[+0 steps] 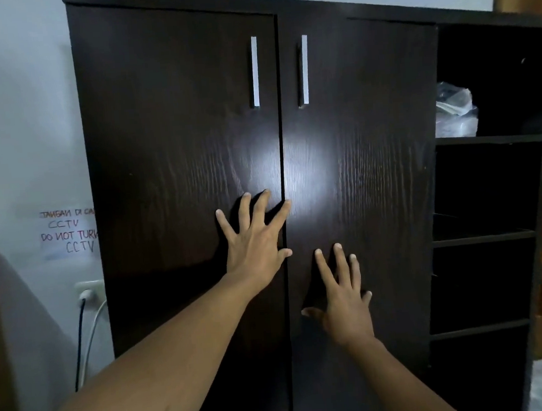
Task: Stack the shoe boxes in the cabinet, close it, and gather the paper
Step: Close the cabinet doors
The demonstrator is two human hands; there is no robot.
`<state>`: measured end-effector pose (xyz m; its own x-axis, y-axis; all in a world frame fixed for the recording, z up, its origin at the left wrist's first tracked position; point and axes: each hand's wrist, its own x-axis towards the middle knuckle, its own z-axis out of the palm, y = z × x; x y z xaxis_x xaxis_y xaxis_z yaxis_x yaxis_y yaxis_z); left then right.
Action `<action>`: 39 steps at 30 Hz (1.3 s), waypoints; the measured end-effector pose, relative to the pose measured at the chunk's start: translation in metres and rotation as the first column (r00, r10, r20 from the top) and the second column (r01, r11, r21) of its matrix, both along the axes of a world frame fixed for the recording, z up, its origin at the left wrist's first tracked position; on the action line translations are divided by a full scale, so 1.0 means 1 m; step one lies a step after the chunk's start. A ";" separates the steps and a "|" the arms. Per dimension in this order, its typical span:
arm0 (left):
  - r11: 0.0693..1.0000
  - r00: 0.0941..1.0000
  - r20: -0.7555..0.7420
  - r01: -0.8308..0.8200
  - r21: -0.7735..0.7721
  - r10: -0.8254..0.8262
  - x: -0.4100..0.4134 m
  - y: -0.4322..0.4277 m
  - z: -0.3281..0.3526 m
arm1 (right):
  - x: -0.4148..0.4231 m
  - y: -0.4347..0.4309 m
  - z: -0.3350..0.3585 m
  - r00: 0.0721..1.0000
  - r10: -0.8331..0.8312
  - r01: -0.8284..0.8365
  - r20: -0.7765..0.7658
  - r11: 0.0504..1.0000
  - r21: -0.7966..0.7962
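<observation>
Left grip [254,243], right grip [346,304], flat on cabinet [173,132]

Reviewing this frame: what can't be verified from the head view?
- Shoe boxes: head view, hidden behind the left door and right door.
- Wall notice: head view, right end covered by the cabinet, text incomplete.
- Plastic bag on the top open shelf: head view, contents too blurred and dark.
- Paper to gather: head view, none identifiable within the frame.
</observation>
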<state>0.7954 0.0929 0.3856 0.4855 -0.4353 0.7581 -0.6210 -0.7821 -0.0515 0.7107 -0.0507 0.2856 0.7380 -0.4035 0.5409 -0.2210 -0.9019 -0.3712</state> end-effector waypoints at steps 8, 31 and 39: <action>0.996 0.991 0.107 -0.085 0.025 0.082 0.017 -0.008 -0.010 | 0.016 -0.011 -0.009 1.000 -0.015 0.016 0.021 0.999 -0.041; 0.841 0.981 0.161 -0.180 0.510 0.113 0.041 0.118 -0.203 | 0.026 0.031 -0.108 0.999 -0.033 0.031 0.028 0.997 0.064; 0.864 0.993 0.093 -0.113 0.491 0.077 0.041 0.130 -0.239 | 0.024 0.045 -0.123 0.998 -0.033 0.027 0.051 0.993 0.119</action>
<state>0.8359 0.2231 0.1465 0.4985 -0.7164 0.4881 -0.5258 -0.6975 -0.4868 0.7347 -0.0054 0.1625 0.6962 -0.4884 0.5261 -0.2246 -0.8443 -0.4865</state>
